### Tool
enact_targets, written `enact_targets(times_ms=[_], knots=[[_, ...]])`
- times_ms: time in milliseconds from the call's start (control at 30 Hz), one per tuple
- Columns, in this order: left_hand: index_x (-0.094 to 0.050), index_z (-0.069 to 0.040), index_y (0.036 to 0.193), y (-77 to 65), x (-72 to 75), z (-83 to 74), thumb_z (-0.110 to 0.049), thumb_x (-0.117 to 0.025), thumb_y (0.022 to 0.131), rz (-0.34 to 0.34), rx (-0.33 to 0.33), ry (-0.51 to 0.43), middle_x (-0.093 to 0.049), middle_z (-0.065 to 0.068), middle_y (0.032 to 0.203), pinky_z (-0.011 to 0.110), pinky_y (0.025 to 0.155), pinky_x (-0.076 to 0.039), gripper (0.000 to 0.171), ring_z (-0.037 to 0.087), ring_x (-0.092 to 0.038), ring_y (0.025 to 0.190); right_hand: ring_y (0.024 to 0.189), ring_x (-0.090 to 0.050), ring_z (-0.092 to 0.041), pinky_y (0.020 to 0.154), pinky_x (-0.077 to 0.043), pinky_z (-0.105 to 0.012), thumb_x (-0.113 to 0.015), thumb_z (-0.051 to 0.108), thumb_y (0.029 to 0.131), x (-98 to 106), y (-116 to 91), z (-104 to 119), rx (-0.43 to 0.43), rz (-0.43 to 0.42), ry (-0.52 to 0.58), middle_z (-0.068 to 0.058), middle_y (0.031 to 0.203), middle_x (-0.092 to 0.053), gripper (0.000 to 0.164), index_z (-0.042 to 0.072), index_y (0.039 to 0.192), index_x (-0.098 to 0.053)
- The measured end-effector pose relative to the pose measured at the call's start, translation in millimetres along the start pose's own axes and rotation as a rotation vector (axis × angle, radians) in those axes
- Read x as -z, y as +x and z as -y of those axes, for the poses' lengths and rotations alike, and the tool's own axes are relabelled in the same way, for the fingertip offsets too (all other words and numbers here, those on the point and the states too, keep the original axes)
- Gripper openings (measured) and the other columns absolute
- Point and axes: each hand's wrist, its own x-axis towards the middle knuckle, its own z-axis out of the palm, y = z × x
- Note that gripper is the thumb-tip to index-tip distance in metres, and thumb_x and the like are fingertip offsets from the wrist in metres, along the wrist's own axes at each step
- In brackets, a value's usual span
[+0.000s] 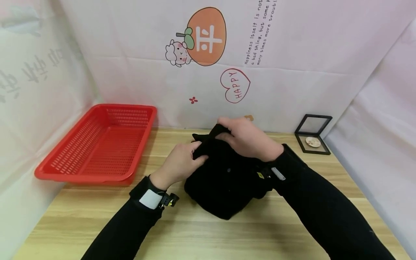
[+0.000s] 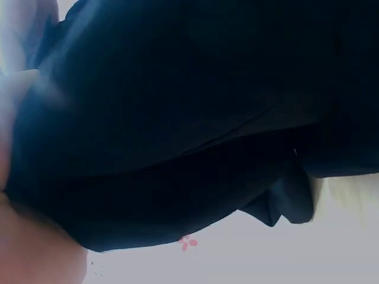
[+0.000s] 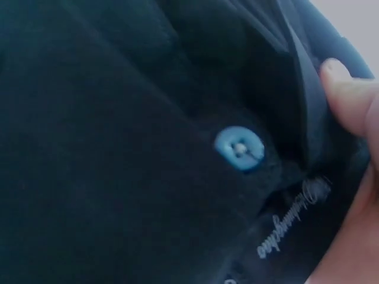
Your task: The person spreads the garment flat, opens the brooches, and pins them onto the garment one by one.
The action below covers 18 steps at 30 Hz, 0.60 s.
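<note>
A black button-up shirt (image 1: 221, 187) lies bunched on the wooden table in the head view. My left hand (image 1: 180, 160) pinches its upper left edge between thumb and fingers. Farther back and to the right, my right hand (image 1: 248, 139) pinches the same edge from above. Dark cloth (image 2: 177, 100) fills most of the left wrist view, with part of a hand at its left side. The right wrist view gives a round button (image 3: 227, 141) and a dark label (image 3: 290, 219) with pale lettering inside the cloth. The thumb (image 3: 346, 97) presses on a fold there.
A red plastic basket (image 1: 138, 159) stands at the left of the table (image 1: 195, 238). At the back right is a black folding frame (image 1: 313, 152) holding a pale round piece (image 1: 313, 142). White printed cloth (image 1: 292, 94) hangs behind, with more at both sides.
</note>
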Motion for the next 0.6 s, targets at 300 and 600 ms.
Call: enact_targets(times_ms=[300,600], knots=[[-0.060,-0.020,0.084,-5.3,-5.7,11.9,-0.012,-0.066,0.086,0.319,0.286,-0.058,-0.044,-0.008,0.065,0.033,0.071,-0.045,0.010,0.011,-0.047,0.063,0.098,-0.061,-0.020,0.085,-0.047,-0.041,-0.066,0.012,0.097,27.5,-13.8,-27.1,-0.279,-0.197,-0.021,-0.006,0.111,-0.068,0.014,0.008,0.110,-0.061],[-0.059,-0.019,0.080,-8.4,-7.1,15.1,-0.014,-0.067,0.081,0.356,0.325,0.042,-0.055,-0.007,0.070,0.034,0.072,-0.046,0.010,0.015,-0.053,0.070,0.101,-0.059,-0.033,0.082,-0.042,-0.048,-0.061,0.025,0.101,55.6,-33.1,-53.1,-0.549,-0.371,-0.082,-0.017,0.104,-0.064,0.021,0.004,0.104,-0.058]])
